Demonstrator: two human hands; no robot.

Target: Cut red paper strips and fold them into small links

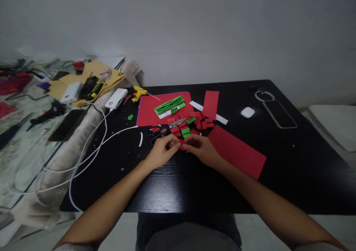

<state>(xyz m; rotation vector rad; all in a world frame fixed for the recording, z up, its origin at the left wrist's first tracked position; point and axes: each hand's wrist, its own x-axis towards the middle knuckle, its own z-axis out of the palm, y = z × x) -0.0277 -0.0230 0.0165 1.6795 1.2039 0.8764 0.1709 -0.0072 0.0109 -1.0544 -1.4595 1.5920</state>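
My left hand [162, 150] and my right hand [200, 149] meet over the black table [292, 162], fingers pinched together on a small folded red paper piece [182, 144] held between them. Just beyond my fingers lies a heap of folded red and green paper pieces [194, 124]. Black-handled scissors [164, 129] lie beside my left hand. A large red paper sheet [236, 150] stretches out to the right of my right hand.
Farther back are another red sheet [147, 111] carrying green folded strips [169, 105], a red strip [210, 103], a yellow glue gun [139, 93], a white power bank [116, 98] with cable, an earbud case [247, 112] and a phone [279, 113]. Clutter covers the surface at left.
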